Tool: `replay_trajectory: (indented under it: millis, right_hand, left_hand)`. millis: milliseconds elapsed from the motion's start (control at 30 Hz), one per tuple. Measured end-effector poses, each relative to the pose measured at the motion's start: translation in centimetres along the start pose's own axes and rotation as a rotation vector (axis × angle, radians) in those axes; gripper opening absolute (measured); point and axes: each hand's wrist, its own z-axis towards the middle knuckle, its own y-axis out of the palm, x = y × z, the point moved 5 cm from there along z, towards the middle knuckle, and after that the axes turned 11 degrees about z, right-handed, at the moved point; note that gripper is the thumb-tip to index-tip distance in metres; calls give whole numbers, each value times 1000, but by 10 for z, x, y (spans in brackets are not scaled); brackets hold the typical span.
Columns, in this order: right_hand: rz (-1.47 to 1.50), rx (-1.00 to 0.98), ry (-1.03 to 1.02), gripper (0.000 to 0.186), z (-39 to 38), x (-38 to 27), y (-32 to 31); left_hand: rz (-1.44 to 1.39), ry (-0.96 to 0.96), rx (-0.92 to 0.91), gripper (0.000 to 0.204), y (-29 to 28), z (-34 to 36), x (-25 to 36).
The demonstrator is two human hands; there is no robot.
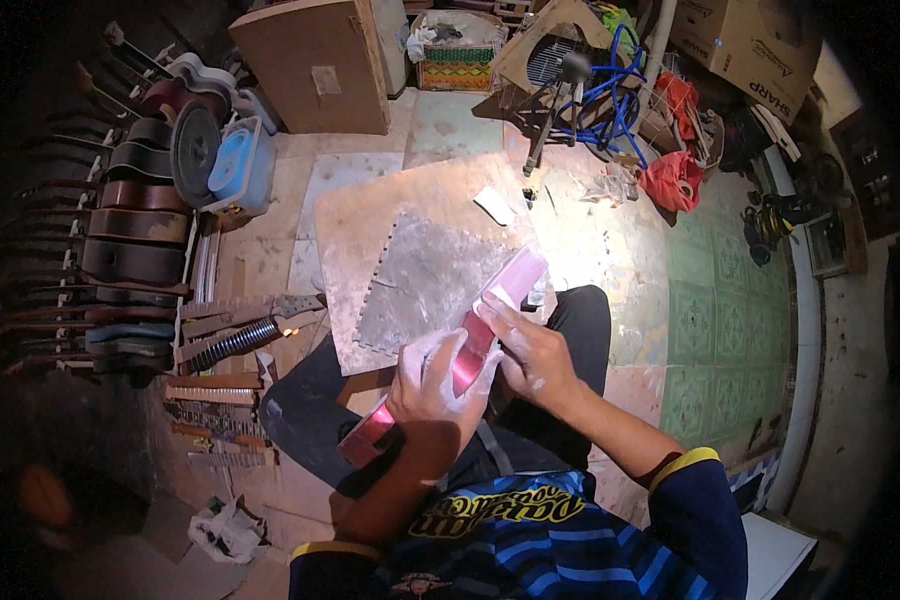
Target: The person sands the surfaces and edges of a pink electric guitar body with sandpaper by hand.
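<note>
A long red curved wooden piece, like a guitar body on its side, lies diagonally over my lap, its far end dusted pinkish white. My left hand, coated in white dust, wraps round its near half with bent fingers. My right hand is closed at the dusted part, thumb on a small pale piece, perhaps abrasive paper, pressed to the surface. Beyond them lie a dusty grey mat on a worn board and a loose white piece.
Guitar bodies and necks are racked at left, beside hand tools and a blue tub. A cardboard panel, a fan, blue hose and red bags stand at back. Green tiles lie right.
</note>
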Motion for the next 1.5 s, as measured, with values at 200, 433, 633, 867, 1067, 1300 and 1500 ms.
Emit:
replay_trajectory:
  millis: [200,433,633,867,1067,1300,1500]
  right_hand:
    - [-54,123,27,59,2,46,-12]
    - [-291,271,98,48,12,128,-38]
    - [481,369,598,51,-22,148,-75]
    - [345,79,438,43,-15,88,-63]
    - [210,-48,400,44,-18,33,-22]
    - [368,8,420,53,-33,20,16]
    - [378,38,418,59,-43,8,31]
  left_hand:
    - [2,-45,-24,52,2,0,-1]
    - [-32,-90,-19,54,0,13,-7]
    - [-102,-23,-24,43,-3,37,-22]
    - [-357,245,-234,33,12,82,-54]
    - [-424,-78,-124,58,38,90,-78]
    - [-365,-128,-158,138,55,66,-71]
    - [-408,-134,-263,136,65,44,-68]
